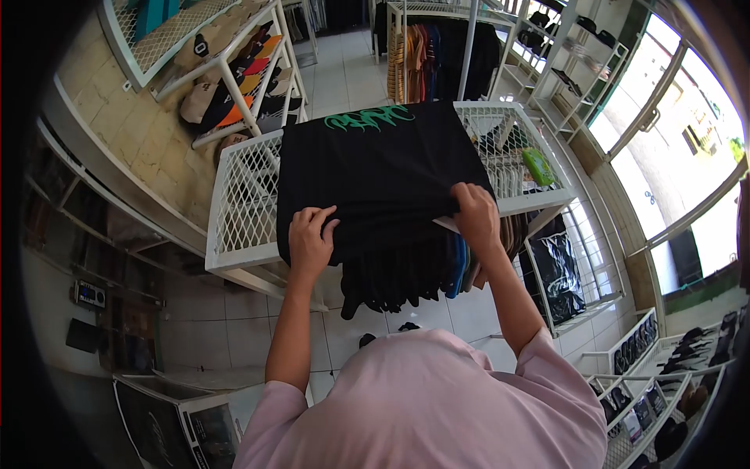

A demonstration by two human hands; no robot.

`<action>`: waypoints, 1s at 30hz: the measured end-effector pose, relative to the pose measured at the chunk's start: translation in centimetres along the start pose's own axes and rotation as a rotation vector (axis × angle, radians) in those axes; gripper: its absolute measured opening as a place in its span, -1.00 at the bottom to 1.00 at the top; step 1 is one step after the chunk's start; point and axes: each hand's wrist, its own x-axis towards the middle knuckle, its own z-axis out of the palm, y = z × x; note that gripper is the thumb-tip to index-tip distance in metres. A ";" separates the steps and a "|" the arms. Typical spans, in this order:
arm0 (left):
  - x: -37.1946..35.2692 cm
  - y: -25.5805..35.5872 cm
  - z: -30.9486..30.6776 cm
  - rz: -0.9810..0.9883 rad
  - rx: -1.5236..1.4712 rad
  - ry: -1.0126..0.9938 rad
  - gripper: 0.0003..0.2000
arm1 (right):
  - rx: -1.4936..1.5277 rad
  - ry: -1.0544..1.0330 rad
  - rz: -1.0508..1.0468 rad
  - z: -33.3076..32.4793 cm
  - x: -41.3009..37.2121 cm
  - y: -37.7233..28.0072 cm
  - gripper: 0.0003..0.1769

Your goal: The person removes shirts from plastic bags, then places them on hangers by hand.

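Note:
A black T-shirt (367,160) with green lettering near its far edge lies spread across a white mesh-topped rack (244,199). Its near part is gathered in folds and hangs over the rack's front edge. At the left of these folds, my left hand (312,238) grips the cloth, thumb and fingers bent over it. My right hand (475,213) pinches the fabric at the right, near the rack's front rail. Below the cloth, dark garments (398,277) hang from the rack, with a few blue and brown ones at the right.
A bright green packet (537,166) lies on the mesh at the right. Shelves with folded clothes and caps (242,86) stand at the far left. Behind the rack hang more shirts (426,59). Glass doors (664,117) are on the right, and a display case (183,426) stands at the lower left.

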 end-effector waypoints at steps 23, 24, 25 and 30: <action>1.4 3.0 0.1 -0.008 0.122 0.023 -0.77 | 0.371 -0.112 0.241 -1.5 0.7 -2.7 -0.76; 1.3 3.1 0.4 -0.056 0.133 -0.038 -0.75 | 0.300 -0.195 0.182 0.3 1.0 -2.9 -0.78; 1.1 3.3 0.7 -0.028 0.158 0.006 -0.70 | 0.203 -0.264 0.168 1.5 1.2 -3.4 -0.78; 1.0 3.4 0.6 -0.137 0.181 0.027 -0.66 | -0.049 -0.310 0.228 4.4 1.6 -4.6 -0.64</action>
